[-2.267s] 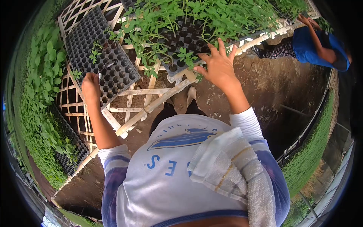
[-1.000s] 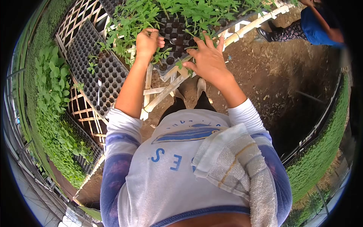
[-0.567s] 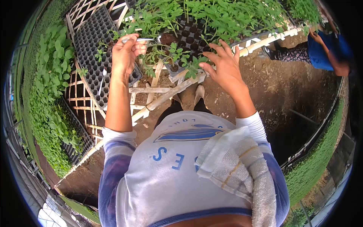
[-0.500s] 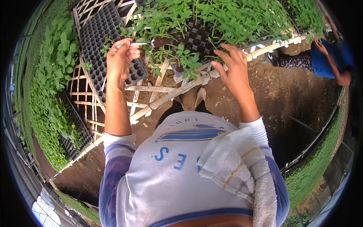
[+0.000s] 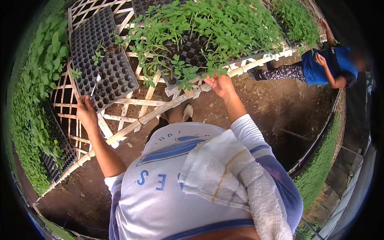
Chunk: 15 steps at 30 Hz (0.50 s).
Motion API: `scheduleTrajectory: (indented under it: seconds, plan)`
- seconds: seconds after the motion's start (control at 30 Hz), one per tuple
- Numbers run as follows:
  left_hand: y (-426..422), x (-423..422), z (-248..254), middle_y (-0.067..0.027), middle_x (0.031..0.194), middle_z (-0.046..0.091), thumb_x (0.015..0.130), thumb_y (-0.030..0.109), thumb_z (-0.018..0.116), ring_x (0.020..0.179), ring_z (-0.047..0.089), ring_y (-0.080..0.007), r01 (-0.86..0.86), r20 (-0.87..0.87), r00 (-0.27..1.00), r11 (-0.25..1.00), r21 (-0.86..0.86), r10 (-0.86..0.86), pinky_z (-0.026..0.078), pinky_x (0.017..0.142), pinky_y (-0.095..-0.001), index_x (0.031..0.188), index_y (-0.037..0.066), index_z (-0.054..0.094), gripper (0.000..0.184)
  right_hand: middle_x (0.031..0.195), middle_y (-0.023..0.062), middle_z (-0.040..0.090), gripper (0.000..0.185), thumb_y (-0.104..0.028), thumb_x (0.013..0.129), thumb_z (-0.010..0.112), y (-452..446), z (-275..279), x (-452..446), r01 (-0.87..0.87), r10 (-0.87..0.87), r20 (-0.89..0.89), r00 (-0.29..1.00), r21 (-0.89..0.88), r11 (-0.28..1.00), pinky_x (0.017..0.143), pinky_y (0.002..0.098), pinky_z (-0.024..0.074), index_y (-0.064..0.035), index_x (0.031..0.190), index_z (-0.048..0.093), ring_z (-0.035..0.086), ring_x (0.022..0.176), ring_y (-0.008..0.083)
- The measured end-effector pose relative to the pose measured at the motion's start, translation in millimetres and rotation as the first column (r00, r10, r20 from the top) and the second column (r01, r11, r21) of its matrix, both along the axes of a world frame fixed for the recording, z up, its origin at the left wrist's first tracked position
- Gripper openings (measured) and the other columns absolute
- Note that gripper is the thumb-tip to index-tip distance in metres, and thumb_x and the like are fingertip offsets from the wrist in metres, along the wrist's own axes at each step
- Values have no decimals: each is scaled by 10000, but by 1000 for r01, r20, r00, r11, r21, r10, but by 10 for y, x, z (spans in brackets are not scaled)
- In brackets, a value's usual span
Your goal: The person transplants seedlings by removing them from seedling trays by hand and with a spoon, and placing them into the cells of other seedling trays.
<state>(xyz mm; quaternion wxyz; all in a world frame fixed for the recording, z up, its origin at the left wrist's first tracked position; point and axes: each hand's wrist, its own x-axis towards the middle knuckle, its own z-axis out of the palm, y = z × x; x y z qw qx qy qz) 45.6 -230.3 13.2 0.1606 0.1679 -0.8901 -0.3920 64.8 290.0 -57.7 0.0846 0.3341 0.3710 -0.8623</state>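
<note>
My left hand (image 5: pixel 87 111) is at the front corner of a black seedling tray (image 5: pixel 127 74), its fingers closed on the handle end of a small metal spoon (image 5: pixel 98 79). The spoon's bowl points away from me over the tray's cells. My right hand (image 5: pixel 221 85) is palm up with fingers apart, at the front edge of a second tray (image 5: pixel 192 51) full of leafy green seedlings (image 5: pixel 240 34). Its fingertips are among the lowest leaves; whether they touch a stem is hidden. A few small seedlings (image 5: pixel 97 56) stand in the first tray.
Both trays rest on a slatted bench with a bamboo front rail (image 5: pixel 160 110). More leafy plants (image 5: pixel 40 68) grow at left, beside another black tray (image 5: pixel 60 160). A co-worker in a blue shirt (image 5: pixel 312 66) stands at right. A towel (image 5: pixel 224 172) hangs over my chest.
My left hand with the spoon has moved left and toward me, from the soil to the first tray. My right hand has lowered to the leaves at the bench edge. The view has shifted.
</note>
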Motion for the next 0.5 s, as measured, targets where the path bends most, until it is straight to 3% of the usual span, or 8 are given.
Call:
scheduleTrajectory:
  seconds: [0.07, 0.1, 0.17, 0.2, 0.27, 0.33, 0.4, 0.5]
  plan:
    - [59, -3, -88, -109, 770, 667, 1002, 191, 566, 687, 639, -158, 41, -33, 998, 995, -94, -44, 505, 620, -313, 1034, -14, 606, 212, 1008, 165, 650, 135, -144, 1025, 482, -85, 176, -135, 78, -89, 46, 995, 192, 978, 771, 386, 612, -14, 1014, 519, 706, 884, 284]
    - [163, -3, -47, -113, 765, 664, 1005, 198, 557, 698, 653, -175, 73, 20, 997, 988, -134, -71, 504, 626, -328, 1025, 2, 606, 203, 906, 154, 678, 148, -159, 1015, 518, -151, 443, -213, 76, -69, -40, 997, 221, 972, 705, 351, 616, -40, 928, 522, 719, 822, 275]
    - [509, 32, 157, -115, 738, 650, 1018, 221, 522, 684, 655, -213, 135, 54, 991, 950, -283, -125, 493, 633, -358, 1005, 45, 608, 196, 881, 150, 684, 147, -157, 1009, 531, -177, 672, -316, 88, -69, -92, 993, 222, 971, 702, 344, 613, -45, 916, 520, 720, 810, 265]
    - [661, 37, 184, -117, 726, 645, 1028, 231, 504, 644, 617, -236, 186, 89, 982, 950, -250, -169, 488, 633, -378, 1029, 47, 610, 212, 855, 146, 690, 147, -156, 1003, 543, -179, 746, -380, 89, -57, -147, 988, 219, 972, 700, 337, 610, -50, 904, 519, 721, 798, 255]
    - [1052, 96, 279, -82, 675, 602, 1036, 231, 492, 590, 557, -186, 271, 160, 955, 955, -123, -250, 466, 591, -346, 1047, 40, 612, 226, 880, 162, 698, 143, -148, 997, 551, -219, 844, -422, 107, -74, -157, 985, 218, 970, 693, 328, 607, -49, 898, 525, 723, 809, 254]
    - [1360, 125, 218, -10, 613, 506, 1042, 233, 487, 539, 469, -103, 366, 171, 889, 884, 292, -425, 397, 516, -286, 1047, 37, 623, 239, 891, 174, 700, 138, -146, 992, 561, -288, 890, -409, 87, -57, -165, 985, 185, 979, 687, 326, 606, -47, 902, 527, 724, 813, 252]
    - [1603, 150, 112, 61, 603, 414, 1042, 227, 490, 524, 363, -36, 294, 212, 803, 681, 671, -556, 301, 476, -229, 1035, 49, 634, 229, 901, 181, 702, 134, -146, 987, 571, -391, 839, -357, 63, -34, -167, 985, 172, 983, 685, 319, 602, -45, 912, 527, 726, 820, 255]
    - [1855, 173, 11, 69, 669, 468, 1021, 212, 521, 530, 342, -22, 189, 332, 731, 645, 740, -596, 264, 456, -210, 1070, 60, 634, 196, 915, 179, 702, 150, -159, 979, 593, -570, 746, -250, -7, 28, -158, 987, 130, 991, 693, 314, 597, -38, 921, 526, 727, 841, 257]
